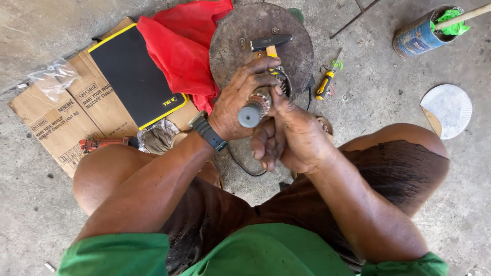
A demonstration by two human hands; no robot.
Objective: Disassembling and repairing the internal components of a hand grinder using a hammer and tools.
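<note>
1. The left hand was closed around a metal shaft, its round grey end face pointing up toward the camera; a dark watch sat on that wrist.
2. The right hand pressed against the same shaft from the other side, thumb on its upper part, the lower fingers curled shut (what they enclosed could not be told).
3. The shaft was held above the knees, over a rusty round metal disc on the concrete floor.
4. A hammer lay on the disc, just beyond the hands.
5. A yellow-handled screwdriver lay right of the disc.
6. A red cloth and a black case with yellow trim rested on flattened cardboard to the left.
</note>
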